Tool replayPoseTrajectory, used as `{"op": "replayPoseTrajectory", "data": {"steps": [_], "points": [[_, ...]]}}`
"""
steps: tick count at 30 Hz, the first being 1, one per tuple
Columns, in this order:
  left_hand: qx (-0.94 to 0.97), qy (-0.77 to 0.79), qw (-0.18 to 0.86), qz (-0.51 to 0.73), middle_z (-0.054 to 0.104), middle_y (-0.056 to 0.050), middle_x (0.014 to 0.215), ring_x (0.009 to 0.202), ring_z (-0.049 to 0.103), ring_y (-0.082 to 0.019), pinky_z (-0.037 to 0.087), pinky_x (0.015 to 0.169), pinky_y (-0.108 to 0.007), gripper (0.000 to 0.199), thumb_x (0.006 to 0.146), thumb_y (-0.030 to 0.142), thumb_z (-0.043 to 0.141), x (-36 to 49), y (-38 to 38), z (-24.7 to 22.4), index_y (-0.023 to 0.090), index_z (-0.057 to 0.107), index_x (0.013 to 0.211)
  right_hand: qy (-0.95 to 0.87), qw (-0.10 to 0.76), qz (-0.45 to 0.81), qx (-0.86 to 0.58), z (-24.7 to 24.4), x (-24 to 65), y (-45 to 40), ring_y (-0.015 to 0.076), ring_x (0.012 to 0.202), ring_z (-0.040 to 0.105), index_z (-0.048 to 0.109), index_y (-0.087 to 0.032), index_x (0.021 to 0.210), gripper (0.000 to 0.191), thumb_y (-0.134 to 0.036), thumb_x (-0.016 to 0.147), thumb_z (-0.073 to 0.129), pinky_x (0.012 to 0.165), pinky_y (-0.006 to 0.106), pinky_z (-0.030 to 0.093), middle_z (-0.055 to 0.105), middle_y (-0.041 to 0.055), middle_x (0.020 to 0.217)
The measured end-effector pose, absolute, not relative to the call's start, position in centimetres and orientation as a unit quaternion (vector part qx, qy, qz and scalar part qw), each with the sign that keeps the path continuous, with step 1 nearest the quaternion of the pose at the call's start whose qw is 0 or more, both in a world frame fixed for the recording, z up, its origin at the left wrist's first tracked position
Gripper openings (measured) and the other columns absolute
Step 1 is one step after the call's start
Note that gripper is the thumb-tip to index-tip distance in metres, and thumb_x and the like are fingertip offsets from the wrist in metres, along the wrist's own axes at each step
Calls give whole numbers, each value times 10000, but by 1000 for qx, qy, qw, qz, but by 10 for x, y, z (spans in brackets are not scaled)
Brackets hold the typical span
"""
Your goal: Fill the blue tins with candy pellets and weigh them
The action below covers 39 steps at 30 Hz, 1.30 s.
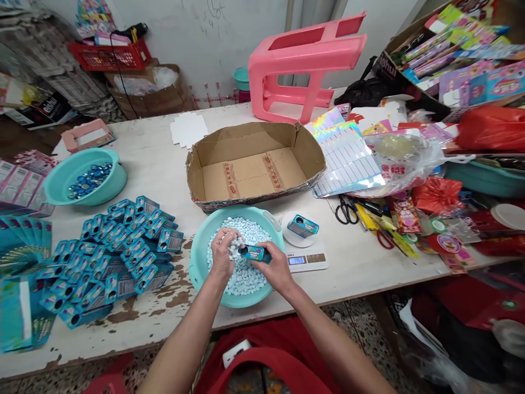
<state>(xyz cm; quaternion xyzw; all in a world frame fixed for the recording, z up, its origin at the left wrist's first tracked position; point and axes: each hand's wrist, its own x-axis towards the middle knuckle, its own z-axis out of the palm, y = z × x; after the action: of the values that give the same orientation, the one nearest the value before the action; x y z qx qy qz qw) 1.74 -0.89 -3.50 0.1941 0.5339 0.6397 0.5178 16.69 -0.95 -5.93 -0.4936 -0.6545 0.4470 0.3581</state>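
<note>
My right hand (281, 269) grips a small blue box (254, 252) with a dark round hole facing left, above a turquoise basin (197, 268). Small pale-blue pieces like candies (245, 282) fill the basin's bottom. My left hand (223, 254) is closed around a clump of the same pieces, right beside the box's hole. Another blue box (302, 225) lies on the round pan of a white scale (320, 261) to the right, its display lit. Many similar blue boxes (123, 241) are heaped on the table to the left.
Behind the basin stands an open cardboard box (254, 164). A second turquoise basin (102, 189) holds shiny blue round pieces. A pink stool (303, 65) lies tipped at the back. Scissors (346, 210), markers and packets crowd the right side; flat blue cartons (24, 241) lie far left.
</note>
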Motion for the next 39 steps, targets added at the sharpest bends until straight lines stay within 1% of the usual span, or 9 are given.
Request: {"op": "replayPoseTrajectory", "data": {"steps": [2, 6, 13, 17, 20, 26, 31, 36, 39], "points": [[181, 529, 497, 664, 561, 9, 686, 603, 565, -118, 454, 548, -236, 202, 720, 349, 628, 22, -4, -31, 177, 528, 690, -665, 351, 448, -484, -55, 163, -11, 220, 867, 593, 617, -235, 945, 272, -234, 688, 710, 779, 324, 456, 625, 19, 910], [173, 535, 462, 686, 518, 29, 610, 550, 537, -101, 451, 556, -236, 252, 742, 356, 622, 23, 2, -27, 175, 493, 625, -668, 356, 445, -479, -44, 162, -12, 222, 883, 591, 614, -232, 942, 270, -227, 691, 714, 797, 325, 450, 629, 23, 914], [157, 536, 484, 673, 543, 31, 660, 481, 527, -85, 412, 471, -221, 244, 722, 350, 667, 27, 5, -18, 165, 508, 703, -671, 352, 438, -483, -40, 164, -12, 213, 872, 587, 608, -223, 945, 278, -232, 689, 715, 784, 327, 452, 625, 20, 907], [172, 545, 471, 672, 506, 45, 578, 488, 526, -87, 427, 494, -213, 248, 741, 353, 656, 32, 4, -17, 164, 505, 687, -668, 354, 438, -486, -41, 162, -12, 208, 871, 587, 604, -223, 941, 288, -219, 681, 726, 779, 317, 448, 618, 12, 898], [183, 555, 452, 674, 531, 35, 604, 500, 518, -81, 428, 490, -206, 231, 738, 346, 661, 33, 4, -15, 161, 525, 713, -666, 362, 437, -484, -39, 161, -13, 206, 876, 584, 600, -224, 941, 286, -217, 683, 722, 786, 317, 447, 615, 12, 904], [170, 539, 451, 691, 534, 32, 657, 468, 489, -66, 372, 419, -192, 243, 739, 353, 665, 33, 6, -12, 163, 514, 725, -664, 358, 442, -486, -37, 165, -14, 206, 872, 585, 600, -221, 938, 281, -213, 684, 720, 780, 318, 448, 618, 13, 900], [181, 528, 479, 677, 520, 33, 657, 473, 481, -62, 372, 426, -190, 258, 763, 375, 640, 39, 3, -11, 166, 499, 708, -665, 354, 444, -484, -36, 168, -15, 203, 868, 584, 606, -221, 936, 278, -198, 682, 717, 784, 320, 447, 622, 11, 900], [192, 539, 446, 688, 508, 33, 640, 496, 485, -65, 367, 427, -182, 255, 773, 382, 631, 43, 2, -10, 169, 504, 716, -658, 364, 450, -483, -33, 171, -15, 204, 866, 585, 609, -225, 943, 282, -214, 682, 713, 789, 325, 448, 629, 12, 906], [206, 547, 454, 673, 497, 38, 623, 447, 442, -47, 305, 376, -168, 268, 775, 391, 628, 46, 2, -9, 166, 501, 704, -648, 371, 455, -486, -35, 173, -16, 204, 857, 584, 612, -225, 934, 272, -221, 680, 711, 782, 324, 450, 629, 16, 902]]}}
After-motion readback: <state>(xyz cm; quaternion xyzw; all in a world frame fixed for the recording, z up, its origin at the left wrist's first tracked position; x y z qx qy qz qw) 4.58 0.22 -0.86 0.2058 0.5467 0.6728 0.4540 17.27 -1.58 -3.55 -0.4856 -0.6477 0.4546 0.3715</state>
